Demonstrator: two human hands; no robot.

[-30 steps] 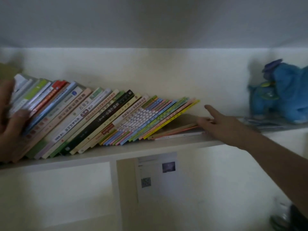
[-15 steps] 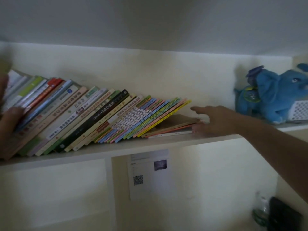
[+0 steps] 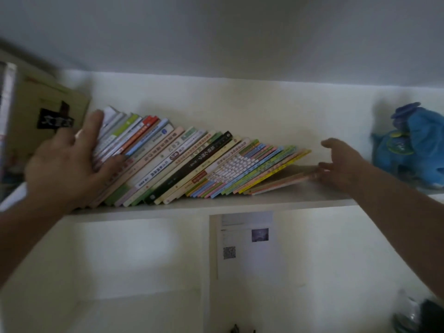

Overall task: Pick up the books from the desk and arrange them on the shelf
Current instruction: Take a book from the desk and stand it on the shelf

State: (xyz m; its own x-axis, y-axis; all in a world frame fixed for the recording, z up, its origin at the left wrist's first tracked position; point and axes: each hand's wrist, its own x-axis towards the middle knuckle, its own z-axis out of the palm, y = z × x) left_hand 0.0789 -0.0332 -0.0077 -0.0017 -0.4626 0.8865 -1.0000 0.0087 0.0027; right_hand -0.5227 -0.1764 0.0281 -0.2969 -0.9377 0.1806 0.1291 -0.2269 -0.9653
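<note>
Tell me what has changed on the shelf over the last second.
The left hand, at the frame edge a second ago, now shows whole, spread over the left end of the leaning row of books. The right hand has opened, fingers lifted, fingertips by the flattest books at the right end. The view has swung left, showing a tan box. The row leans rightward as before; the blue plush toy stays put on the shelf.

We are seeing the books sitting in one long row on the white shelf, all leaning to the right, spines facing out. They are tilting steeply at the left end and lying nearly flat at the right, each resting against the next.
</note>
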